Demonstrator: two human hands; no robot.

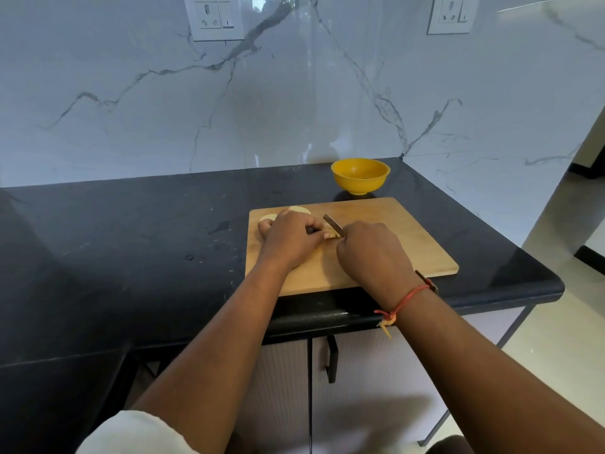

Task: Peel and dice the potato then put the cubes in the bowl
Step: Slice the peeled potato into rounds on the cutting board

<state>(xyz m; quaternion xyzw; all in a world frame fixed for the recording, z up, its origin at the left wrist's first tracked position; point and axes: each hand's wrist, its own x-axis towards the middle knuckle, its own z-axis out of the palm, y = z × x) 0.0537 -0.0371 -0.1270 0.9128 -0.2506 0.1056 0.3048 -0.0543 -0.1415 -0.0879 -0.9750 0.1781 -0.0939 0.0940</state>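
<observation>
Potato (299,210), knife (333,224) at board's (409,244) left, bowl (360,180) beyond

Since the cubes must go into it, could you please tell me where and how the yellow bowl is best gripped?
Likely the rim of the yellow bowl, pinched from above on its near side: it stands upright, its flared lip overhangs a narrow foot, and the cutting board lies in front.

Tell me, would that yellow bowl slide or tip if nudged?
The yellow bowl looks like light plastic, so it would likely slide on the glossy black counter. Its narrow foot under a wide rim suggests it might tip.
</observation>
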